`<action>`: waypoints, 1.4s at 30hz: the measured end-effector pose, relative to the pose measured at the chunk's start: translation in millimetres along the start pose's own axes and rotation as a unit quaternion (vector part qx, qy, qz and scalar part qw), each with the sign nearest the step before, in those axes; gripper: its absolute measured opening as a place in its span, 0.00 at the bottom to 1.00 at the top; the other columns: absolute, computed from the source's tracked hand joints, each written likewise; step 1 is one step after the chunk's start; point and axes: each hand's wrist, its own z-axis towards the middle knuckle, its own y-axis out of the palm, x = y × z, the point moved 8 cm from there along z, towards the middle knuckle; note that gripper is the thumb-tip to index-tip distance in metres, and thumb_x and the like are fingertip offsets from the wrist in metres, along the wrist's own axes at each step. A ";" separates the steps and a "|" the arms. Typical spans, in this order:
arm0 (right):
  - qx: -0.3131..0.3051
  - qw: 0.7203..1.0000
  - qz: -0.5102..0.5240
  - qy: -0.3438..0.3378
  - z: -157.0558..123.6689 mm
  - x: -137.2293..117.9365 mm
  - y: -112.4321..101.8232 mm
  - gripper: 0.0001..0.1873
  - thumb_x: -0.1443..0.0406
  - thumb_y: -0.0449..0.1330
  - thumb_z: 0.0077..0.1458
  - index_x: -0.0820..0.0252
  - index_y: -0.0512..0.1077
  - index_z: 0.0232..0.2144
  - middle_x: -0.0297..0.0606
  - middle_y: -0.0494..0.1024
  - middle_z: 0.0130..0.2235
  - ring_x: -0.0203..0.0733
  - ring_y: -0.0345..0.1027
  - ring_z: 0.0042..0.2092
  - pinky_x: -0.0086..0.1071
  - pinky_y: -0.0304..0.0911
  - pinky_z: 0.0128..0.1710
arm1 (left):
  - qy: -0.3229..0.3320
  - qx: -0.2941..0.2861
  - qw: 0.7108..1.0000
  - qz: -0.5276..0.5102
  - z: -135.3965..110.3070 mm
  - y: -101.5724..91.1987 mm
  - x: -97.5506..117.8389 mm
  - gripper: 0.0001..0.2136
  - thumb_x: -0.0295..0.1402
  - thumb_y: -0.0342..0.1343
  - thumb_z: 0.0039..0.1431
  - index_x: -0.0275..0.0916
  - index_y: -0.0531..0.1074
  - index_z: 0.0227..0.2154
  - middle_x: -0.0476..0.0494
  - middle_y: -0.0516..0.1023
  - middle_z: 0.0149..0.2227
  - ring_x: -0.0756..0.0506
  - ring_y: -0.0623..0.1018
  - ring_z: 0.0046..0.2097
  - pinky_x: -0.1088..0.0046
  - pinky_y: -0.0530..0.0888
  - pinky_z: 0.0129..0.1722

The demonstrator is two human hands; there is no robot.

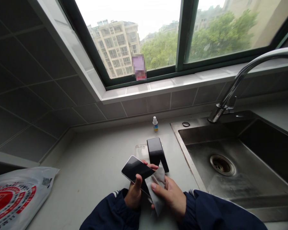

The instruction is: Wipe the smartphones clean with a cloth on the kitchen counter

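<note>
My left hand [133,193] grips a black smartphone [136,168] from below, its dark screen facing up, thumb along the near edge. My right hand [171,194] pinches a small grey cleaning cloth [156,185] and presses it onto the phone's right end. Both hands hover low over the grey countertop [96,166] near its front edge. Dark blue sleeves cover both wrists. Just behind the phone lies a second black slab-shaped device [156,152] on the counter.
A small dropper bottle [155,124] stands by the back wall. A clear flat piece [141,150] lies beside the black device. A stainless sink [237,166] with a curved tap [232,92] fills the right. A printed plastic bag [14,195] lies at the left.
</note>
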 end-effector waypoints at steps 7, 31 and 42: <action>0.012 1.000 0.019 0.008 0.8 2.3 -0.4 0.36 0.52 0.67 0.51 0.58 0.61 0.57 0.38 0.78 0.34 0.41 0.74 0.29 0.33 0.74 0.25 | 0.006 0.006 1.000 -0.004 -1.0 2.0 1.8 0.27 0.56 0.56 0.52 0.45 0.62 0.49 0.38 0.74 0.48 0.35 0.73 0.51 0.48 0.63 0.57; -0.030 0.993 -0.013 -0.114 -1.8 -16.3 3.4 0.46 0.64 0.76 0.36 0.53 0.62 0.56 0.43 0.63 0.63 0.54 0.61 0.61 0.46 0.56 0.61 | -0.003 -0.021 0.998 0.054 -8.1 4.1 1.3 0.29 0.56 0.56 0.50 0.45 0.65 0.52 0.37 0.73 0.52 0.31 0.69 0.56 0.50 0.63 0.58; 0.011 0.999 -0.038 -0.035 -1.5 -8.2 -1.1 0.34 0.52 0.64 0.54 0.57 0.61 0.58 0.42 0.79 0.40 0.47 0.77 0.34 0.40 0.74 0.33 | 0.004 -0.037 0.998 0.055 -7.3 2.6 -2.7 0.31 0.58 0.56 0.49 0.47 0.64 0.52 0.37 0.73 0.52 0.32 0.72 0.54 0.50 0.66 0.56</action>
